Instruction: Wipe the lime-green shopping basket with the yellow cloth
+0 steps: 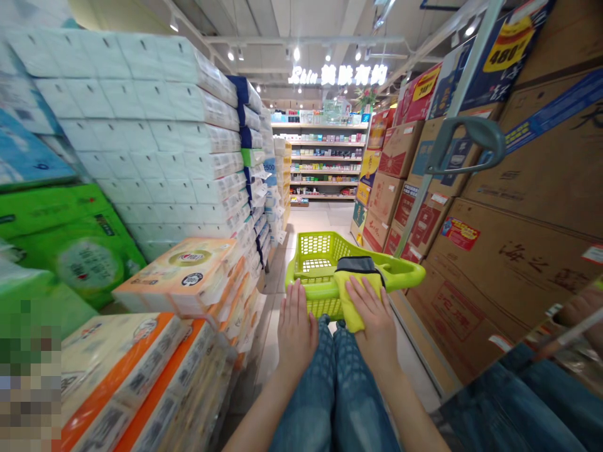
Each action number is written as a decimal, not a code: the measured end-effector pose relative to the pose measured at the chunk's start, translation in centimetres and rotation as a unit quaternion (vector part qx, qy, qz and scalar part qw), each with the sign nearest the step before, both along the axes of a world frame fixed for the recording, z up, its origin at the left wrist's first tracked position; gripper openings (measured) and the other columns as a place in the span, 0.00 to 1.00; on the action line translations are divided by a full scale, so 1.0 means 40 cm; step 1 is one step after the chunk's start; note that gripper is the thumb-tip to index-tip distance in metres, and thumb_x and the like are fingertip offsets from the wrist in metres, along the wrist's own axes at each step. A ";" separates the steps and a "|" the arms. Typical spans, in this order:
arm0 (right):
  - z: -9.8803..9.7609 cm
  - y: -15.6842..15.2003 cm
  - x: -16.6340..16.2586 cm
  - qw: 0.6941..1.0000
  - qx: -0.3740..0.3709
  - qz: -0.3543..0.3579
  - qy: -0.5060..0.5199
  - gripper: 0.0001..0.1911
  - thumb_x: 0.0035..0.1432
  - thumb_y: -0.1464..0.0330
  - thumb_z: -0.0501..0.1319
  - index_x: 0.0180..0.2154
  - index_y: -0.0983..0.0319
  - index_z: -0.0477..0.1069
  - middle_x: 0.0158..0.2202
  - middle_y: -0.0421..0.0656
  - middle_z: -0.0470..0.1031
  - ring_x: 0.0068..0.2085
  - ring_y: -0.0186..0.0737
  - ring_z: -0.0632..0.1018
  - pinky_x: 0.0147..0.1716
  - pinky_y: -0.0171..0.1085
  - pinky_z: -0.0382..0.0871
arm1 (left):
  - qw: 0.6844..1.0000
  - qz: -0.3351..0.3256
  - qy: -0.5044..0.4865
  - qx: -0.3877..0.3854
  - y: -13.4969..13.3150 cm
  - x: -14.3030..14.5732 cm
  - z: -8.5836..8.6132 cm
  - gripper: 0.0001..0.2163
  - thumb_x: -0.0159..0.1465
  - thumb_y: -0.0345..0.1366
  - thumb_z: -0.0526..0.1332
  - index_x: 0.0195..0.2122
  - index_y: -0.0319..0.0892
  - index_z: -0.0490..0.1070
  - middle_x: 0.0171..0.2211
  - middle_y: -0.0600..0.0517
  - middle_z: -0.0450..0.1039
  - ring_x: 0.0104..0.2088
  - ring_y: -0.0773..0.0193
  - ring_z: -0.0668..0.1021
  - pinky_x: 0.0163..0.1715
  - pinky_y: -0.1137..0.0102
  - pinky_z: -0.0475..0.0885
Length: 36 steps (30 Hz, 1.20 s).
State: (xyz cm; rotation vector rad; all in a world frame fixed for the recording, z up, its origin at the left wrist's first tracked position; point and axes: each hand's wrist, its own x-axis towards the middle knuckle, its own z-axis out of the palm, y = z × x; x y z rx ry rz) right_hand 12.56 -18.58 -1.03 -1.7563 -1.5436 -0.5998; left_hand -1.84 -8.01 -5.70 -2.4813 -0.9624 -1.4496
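A lime-green shopping basket (315, 291) with a perforated body is in front of my knees. My left hand (298, 320) lies on its near rim at the left, fingers straight and the thumb apart. At the right of the rim, a yellow cloth with a grey band (351, 307) is draped over the edge. My right hand (372, 311) presses on this cloth with its fingers over it, and part of the cloth is hidden beneath them. A long grey pull handle (471, 147) rises from the basket's right end, slanting up and to the right.
Stacked white tissue packs (141, 119) line the left side, with orange-edged packs (122, 364) lower and nearer. Tall piles of brown cartons (522, 251) stand close on the right. A person's jeans (532, 395) show at lower right. Ahead, the tiled aisle (320, 216) leads to stocked shelves (325, 154).
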 end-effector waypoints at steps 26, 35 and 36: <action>-0.004 0.029 -0.032 0.999 0.028 -0.008 0.028 0.40 0.50 0.81 0.49 0.65 0.60 0.59 0.65 0.43 0.65 0.68 0.45 0.59 0.68 0.55 0.47 | 1.000 0.009 0.005 0.006 0.007 0.000 -0.007 0.33 0.67 0.28 0.51 0.71 0.36 0.38 0.68 0.37 0.54 0.70 0.54 0.54 0.66 0.53 0.58; 0.012 0.062 -0.135 0.996 -0.031 0.084 -0.013 0.41 0.46 0.83 0.51 0.64 0.60 0.62 0.66 0.41 0.64 0.68 0.41 0.59 0.69 0.49 0.46 | 1.000 0.011 0.011 0.017 0.015 -0.010 -0.016 0.32 0.67 0.27 0.49 0.71 0.37 0.40 0.68 0.39 0.55 0.70 0.55 0.53 0.66 0.54 0.59; 0.012 0.052 -0.115 0.996 -0.035 0.081 -0.019 0.41 0.47 0.83 0.50 0.64 0.60 0.62 0.66 0.41 0.64 0.68 0.41 0.59 0.69 0.50 0.45 | 1.000 0.009 0.012 0.015 0.014 -0.010 -0.014 0.32 0.67 0.27 0.50 0.71 0.36 0.39 0.68 0.38 0.55 0.70 0.54 0.53 0.66 0.53 0.58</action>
